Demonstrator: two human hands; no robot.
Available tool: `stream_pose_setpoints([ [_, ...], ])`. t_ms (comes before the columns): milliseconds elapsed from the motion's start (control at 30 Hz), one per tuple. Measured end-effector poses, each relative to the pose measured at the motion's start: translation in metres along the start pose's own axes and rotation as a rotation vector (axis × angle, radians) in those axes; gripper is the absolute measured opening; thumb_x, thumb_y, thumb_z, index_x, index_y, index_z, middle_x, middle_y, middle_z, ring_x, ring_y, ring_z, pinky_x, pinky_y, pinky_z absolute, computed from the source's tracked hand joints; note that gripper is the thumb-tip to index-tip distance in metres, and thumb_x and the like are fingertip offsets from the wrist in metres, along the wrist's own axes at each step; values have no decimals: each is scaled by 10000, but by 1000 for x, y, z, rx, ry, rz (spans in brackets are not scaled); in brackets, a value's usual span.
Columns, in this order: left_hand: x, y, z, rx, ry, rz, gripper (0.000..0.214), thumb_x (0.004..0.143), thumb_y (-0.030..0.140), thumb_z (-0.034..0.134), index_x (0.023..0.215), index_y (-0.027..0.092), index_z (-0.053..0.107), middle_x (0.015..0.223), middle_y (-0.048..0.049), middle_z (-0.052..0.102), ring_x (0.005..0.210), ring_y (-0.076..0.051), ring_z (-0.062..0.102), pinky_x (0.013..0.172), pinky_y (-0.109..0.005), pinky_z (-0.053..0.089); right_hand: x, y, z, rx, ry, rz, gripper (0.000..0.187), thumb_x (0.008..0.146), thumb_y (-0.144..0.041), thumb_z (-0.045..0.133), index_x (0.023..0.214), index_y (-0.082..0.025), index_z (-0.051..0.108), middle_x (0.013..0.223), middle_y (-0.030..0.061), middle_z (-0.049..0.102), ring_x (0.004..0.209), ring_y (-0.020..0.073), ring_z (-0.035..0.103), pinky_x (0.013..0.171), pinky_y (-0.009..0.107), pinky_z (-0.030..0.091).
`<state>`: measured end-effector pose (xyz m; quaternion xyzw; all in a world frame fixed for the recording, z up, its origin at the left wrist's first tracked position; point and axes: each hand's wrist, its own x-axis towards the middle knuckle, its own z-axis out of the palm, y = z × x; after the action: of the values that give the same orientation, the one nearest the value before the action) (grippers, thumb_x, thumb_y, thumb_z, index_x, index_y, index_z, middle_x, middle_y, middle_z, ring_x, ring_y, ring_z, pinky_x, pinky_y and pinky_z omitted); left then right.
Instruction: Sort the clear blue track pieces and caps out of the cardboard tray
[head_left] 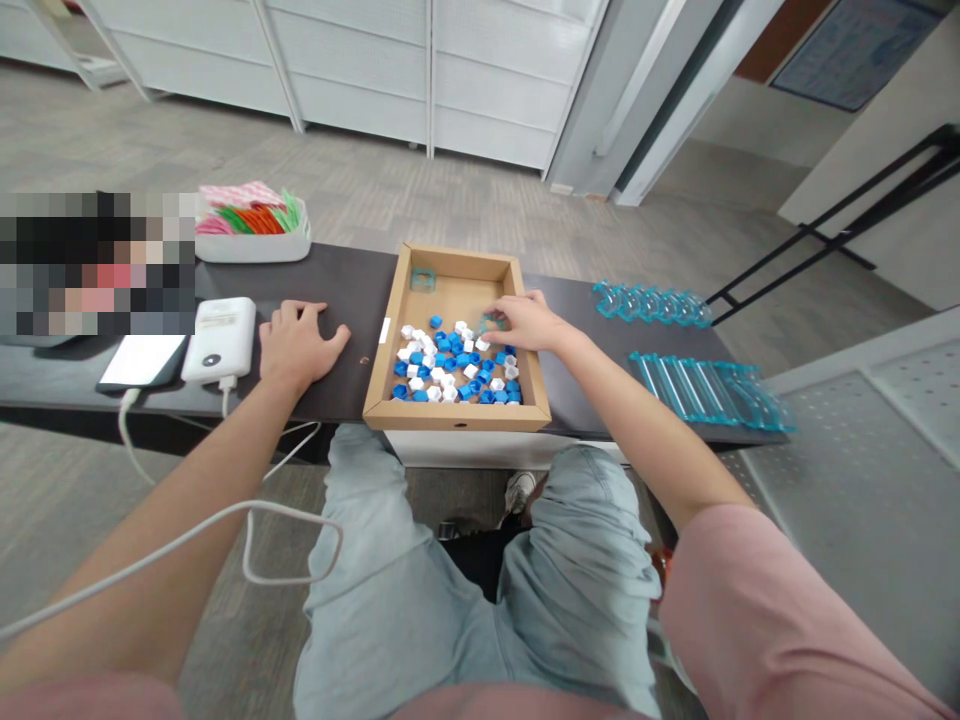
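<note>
Left hand [294, 345] rests, empty, fingers spread, left of the box [427, 413]; right hand [531, 322] arches inside it at a clear piece [488, 324], grip unclear; teal frames [694, 388] lie right of it.

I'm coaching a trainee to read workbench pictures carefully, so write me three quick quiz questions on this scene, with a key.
1. Open: What does the left hand rest on while the right hand is over the cardboard tray?
2. Multiple choice: The hexagonal pieces in that tray are A) red and green, B) blue and white, C) all black.
3. True or false: A teal plastic frame lies in the tray's far left corner.

Key: 1. The dark tabletop; 2. B; 3. True.
</note>
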<state>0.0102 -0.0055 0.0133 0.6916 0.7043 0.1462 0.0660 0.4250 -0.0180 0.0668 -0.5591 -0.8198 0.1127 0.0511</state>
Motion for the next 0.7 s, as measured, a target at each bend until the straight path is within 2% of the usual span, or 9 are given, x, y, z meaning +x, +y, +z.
stream_pose_setpoints([
  [100,0,-1,0,6,1,-1,784,1061,610,506,1691,165,651,1721,-266,586,1602,-495,524,1352,-643,398,-8,10,5,228,135,-11,602,993,-610,877,1443,-212,829,1378,169,878,1321,392,812,1309,606,449],
  [233,-3,2,-4,17,-5,0,778,1081,597,507,1701,146,640,1714,-277,579,1615,-475,519,1358,-625,391,-15,22,18,737,368,-36,748,817,-836,903,1313,-280,839,1357,119,878,1316,368,797,1264,558,560],
  [300,-4,5,-7,29,-14,5,790,1087,577,500,1704,101,632,1710,-302,569,1612,-482,520,1358,-647,391,-20,30,26,1032,552,29,770,794,-942,813,1225,-304,828,1306,103,878,1315,351,791,1200,526,612],
  [400,-5,9,-10,62,-30,-6,805,1082,563,487,1702,72,633,1707,-316,560,1603,-497,530,1356,-674,400,-31,46,36,1427,758,179,710,831,-943,671,1118,-307,800,1172,92,868,1223,311,809,1078,469,660],
  [533,-2,9,-10,96,-38,-26,841,1065,596,466,1713,86,629,1715,-303,561,1590,-511,540,1358,-679,416,-42,64,42,1729,860,319,607,883,-847,613,1104,-308,785,1080,66,849,1049,247,802,901,379,675],
  [600,0,8,-9,107,-38,-33,850,1059,611,456,1715,98,628,1705,-297,571,1589,-503,542,1360,-678,422,-43,68,44,1781,882,332,585,907,-831,616,1119,-312,782,1073,55,849,993,230,788,861,362,669],
  [700,1,8,-9,121,-40,-44,869,1050,637,437,1716,114,631,1702,-290,576,1602,-493,535,1368,-678,422,-39,67,47,1773,830,321,605,896,-865,677,1146,-321,770,1078,41,855,969,231,785,844,370,662],
])
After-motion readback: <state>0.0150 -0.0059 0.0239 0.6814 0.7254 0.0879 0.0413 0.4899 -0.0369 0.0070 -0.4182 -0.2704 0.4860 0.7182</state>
